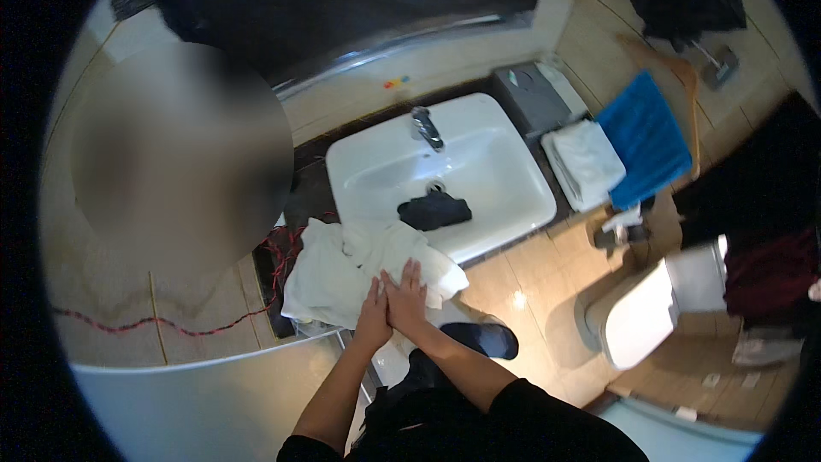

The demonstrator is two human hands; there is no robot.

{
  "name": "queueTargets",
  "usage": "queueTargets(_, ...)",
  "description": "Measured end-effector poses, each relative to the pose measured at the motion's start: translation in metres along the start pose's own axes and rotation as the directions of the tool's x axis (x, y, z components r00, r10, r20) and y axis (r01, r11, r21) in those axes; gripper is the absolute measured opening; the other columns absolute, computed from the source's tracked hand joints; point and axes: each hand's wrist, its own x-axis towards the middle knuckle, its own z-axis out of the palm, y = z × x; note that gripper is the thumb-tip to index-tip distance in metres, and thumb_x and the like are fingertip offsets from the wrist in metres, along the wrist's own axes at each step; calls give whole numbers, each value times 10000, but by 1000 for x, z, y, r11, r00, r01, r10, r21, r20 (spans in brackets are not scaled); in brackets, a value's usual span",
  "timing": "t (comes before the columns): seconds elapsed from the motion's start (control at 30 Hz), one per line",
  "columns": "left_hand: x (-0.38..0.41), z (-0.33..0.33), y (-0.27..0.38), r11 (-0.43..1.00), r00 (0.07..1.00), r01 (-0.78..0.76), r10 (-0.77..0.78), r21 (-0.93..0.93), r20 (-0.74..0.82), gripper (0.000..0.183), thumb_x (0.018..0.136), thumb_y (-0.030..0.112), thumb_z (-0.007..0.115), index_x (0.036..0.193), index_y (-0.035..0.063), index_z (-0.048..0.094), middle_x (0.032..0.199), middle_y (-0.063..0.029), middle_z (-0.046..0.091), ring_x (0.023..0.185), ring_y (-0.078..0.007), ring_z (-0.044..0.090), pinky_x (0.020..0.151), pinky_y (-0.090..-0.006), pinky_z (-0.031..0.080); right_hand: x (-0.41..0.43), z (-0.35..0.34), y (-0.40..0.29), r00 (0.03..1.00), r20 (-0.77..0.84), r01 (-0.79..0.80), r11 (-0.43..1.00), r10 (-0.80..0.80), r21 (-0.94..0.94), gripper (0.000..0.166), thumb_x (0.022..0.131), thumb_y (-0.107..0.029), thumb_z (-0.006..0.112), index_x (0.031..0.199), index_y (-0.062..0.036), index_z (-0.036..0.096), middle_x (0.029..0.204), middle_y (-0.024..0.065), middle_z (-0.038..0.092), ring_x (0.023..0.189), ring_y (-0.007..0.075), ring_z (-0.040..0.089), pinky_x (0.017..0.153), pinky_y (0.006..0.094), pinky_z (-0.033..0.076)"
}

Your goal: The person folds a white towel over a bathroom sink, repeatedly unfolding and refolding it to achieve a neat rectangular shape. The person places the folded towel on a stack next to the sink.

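Both my hands press flat and close together on the near edge of a crumpled white cloth [327, 276]. My left hand [374, 319] lies beside my right hand [405, 295], their inner edges touching or overlapping. The cloth spreads over the dark counter and the front left rim of a white washbasin [507, 199]. A dark folded cloth [435, 211] lies in the basin just below the drain, under a chrome faucet [427, 128]. Whether my fingers pinch any of the fabric cannot be told.
Right of the basin are a grey box [533, 97], folded white towels [585, 163] and a blue towel [648, 141]. A toilet [644, 314] stands on the tiled floor at the right. A red and black cord [192, 333] runs along the left. A large blurred patch hides the upper left.
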Motion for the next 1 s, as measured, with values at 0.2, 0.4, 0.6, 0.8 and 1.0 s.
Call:
queueTargets(0.2, 9, -4, -8, 985, 981, -141, 126, 100, 144, 641, 731, 74, 638, 1288, -91, 367, 1390, -339, 227, 1321, -438, 199, 1025, -433, 316, -2, -2, -9, 997, -62, -41, 996, 46, 77, 415, 873, -213, 469, 1288, -222, 464, 1464, 217, 119, 1367, 407, 71, 957, 672, 239)
queueTargets(0.4, 14, 9, -25, 958, 963, -236, 208, 164, 170, 662, 749, 185, 661, 1293, -66, 381, 1386, -341, 235, 1338, -441, 142, 1048, -450, 281, 1, 2, -7, 992, -105, -67, 995, 74, 67, 388, 869, -225, 473, 1256, -224, 500, 1470, 198, 133, 1367, 391, 101, 952, 673, 247)
queueTargets(0.6, 20, 8, -26, 916, 927, -314, 239, 249, 288, 698, 736, 228, 687, 1312, -25, 384, 1397, -312, 248, 1333, -464, 118, 1062, -465, 250, 3, -2, -4, 994, -84, -64, 994, 71, 83, 382, 874, -234, 470, 1254, -215, 502, 1476, 198, 115, 1371, 388, 84, 942, 680, 252)
queueTargets(0.8, 22, 16, -31, 936, 945, -282, 233, 210, 230, 720, 716, 240, 700, 1330, 31, 388, 1398, -243, 305, 1326, -473, 119, 1082, -498, 186, 6, -5, -3, 996, -48, -69, 996, 71, 54, 389, 876, -233, 467, 1263, -214, 496, 1482, 193, 103, 1376, 372, 77, 922, 678, 273)
queueTargets(1.0, 24, 14, -18, 951, 941, -231, 164, 207, 297, 622, 772, 217, 617, 1318, 19, 396, 1368, -209, 371, 1318, -478, 123, 1101, -508, 94, 6, -12, 5, 999, -2, -40, 997, 40, 64, 399, 871, -245, 473, 1267, -204, 492, 1485, 181, 127, 1367, 359, 111, 878, 664, 311)
